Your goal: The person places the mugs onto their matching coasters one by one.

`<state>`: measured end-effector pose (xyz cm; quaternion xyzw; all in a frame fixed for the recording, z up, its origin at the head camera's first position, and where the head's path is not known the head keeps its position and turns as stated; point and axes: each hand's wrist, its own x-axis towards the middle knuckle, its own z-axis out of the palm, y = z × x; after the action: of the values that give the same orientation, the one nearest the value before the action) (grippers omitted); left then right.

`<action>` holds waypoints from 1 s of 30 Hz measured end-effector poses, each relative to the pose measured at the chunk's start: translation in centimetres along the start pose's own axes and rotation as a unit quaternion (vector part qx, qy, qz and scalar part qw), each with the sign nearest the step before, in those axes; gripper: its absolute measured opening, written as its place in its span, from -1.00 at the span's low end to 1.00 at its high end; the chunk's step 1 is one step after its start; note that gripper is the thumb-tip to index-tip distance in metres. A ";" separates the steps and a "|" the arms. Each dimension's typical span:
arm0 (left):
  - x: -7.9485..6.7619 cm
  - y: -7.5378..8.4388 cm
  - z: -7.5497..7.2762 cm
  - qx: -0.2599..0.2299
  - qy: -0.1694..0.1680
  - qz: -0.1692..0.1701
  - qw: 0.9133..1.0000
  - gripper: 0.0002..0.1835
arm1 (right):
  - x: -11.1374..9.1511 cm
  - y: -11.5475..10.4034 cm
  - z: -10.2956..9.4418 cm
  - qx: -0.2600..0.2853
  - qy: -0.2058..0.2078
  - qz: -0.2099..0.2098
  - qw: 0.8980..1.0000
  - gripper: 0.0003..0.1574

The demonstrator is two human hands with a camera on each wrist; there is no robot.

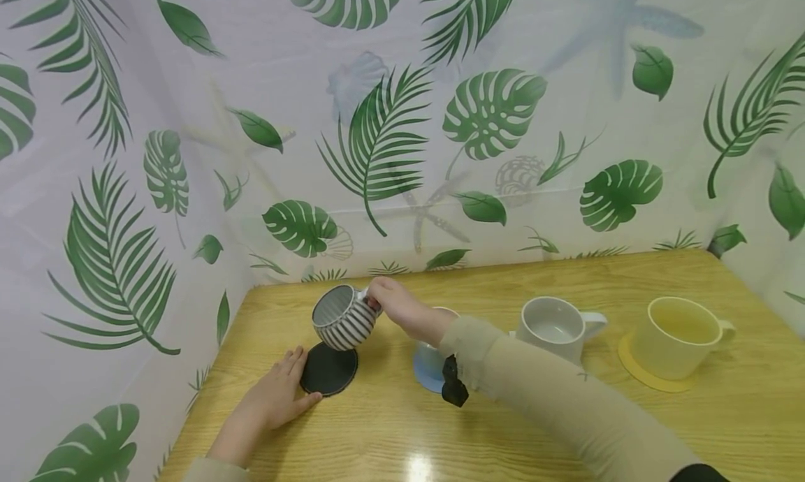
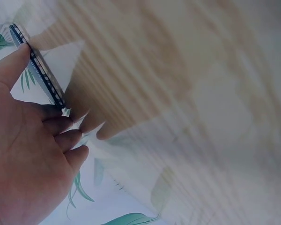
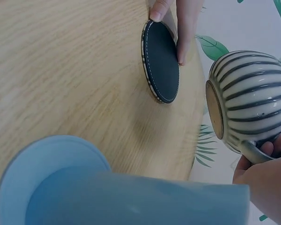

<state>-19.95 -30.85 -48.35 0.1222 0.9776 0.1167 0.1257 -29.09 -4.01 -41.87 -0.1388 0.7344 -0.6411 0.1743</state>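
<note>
My right hand (image 1: pixel 409 311) grips the handle of a grey-and-white striped mug (image 1: pixel 347 321). The mug is tilted and held up off the table, just beyond a round black coaster (image 1: pixel 329 370). Its unglazed base shows below the striped mug (image 3: pixel 255 96) in the right wrist view. My left hand (image 1: pixel 272 398) holds the coaster at its near left side, with thumb and fingers on the rim. In the left wrist view, the coaster (image 2: pixel 40 70) appears edge-on between the thumb and index finger of the left hand (image 2: pixel 35 150).
A blue cup (image 3: pixel 140 199) on a blue coaster (image 1: pixel 428 377) stands partly hidden behind my right forearm. Farther right are a white mug (image 1: pixel 553 325) and a yellow mug (image 1: pixel 676 339) on a yellow coaster (image 1: pixel 654 381). A leaf-patterned cloth (image 1: pixel 390 223) hangs behind the wooden table (image 1: pixel 371 440).
</note>
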 end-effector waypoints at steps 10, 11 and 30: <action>0.3 -0.6 0.6 0.004 0.003 -0.001 1.000 -0.03 | -0.2 0.5 0.9 -0.016 -0.003 0.002 1.000 -0.68; 0.3 -0.6 0.5 0.004 0.004 0.000 1.000 -0.04 | -0.2 0.5 1.0 -0.017 -0.002 0.002 1.000 -0.69; 0.2 -0.6 0.5 -0.007 0.009 0.005 1.000 -0.03 | -0.3 2.3 3.7 -0.004 0.023 0.039 0.999 -0.73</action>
<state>-20.11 -31.27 -49.03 0.1254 0.9772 0.1253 0.1172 -27.20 -6.85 -44.57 -0.0958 0.7454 -0.6343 0.1814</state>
